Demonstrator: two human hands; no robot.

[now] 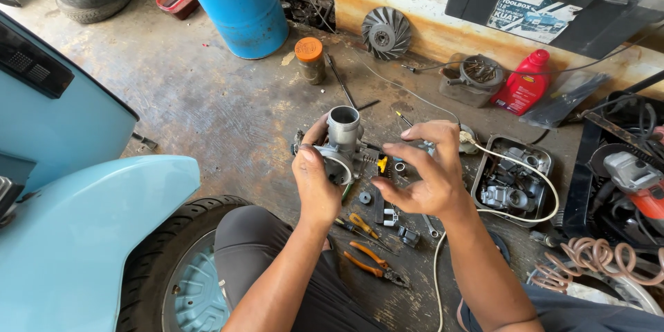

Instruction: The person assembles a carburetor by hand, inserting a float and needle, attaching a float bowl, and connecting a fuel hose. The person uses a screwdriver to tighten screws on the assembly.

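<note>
Concrete floor [207, 104]; red bottle [523, 81] beside black toolbox [553, 0].

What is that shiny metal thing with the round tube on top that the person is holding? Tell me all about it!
The metal part is grey, cast-looking, like a carburetor. An open round tube stands upright on top, a round opening sits low on its side, and a spring and screw stick out rightward. The left hand grips it above the floor; the right hand has its fingers beside it.

silver carburetor [344, 144], blue drum [238, 1], red bottle [523, 83]

Stained concrete floor [207, 97] w/ pliers [373, 263], jar [309, 59], red bottle [523, 83], fan wheel [385, 32].
</note>
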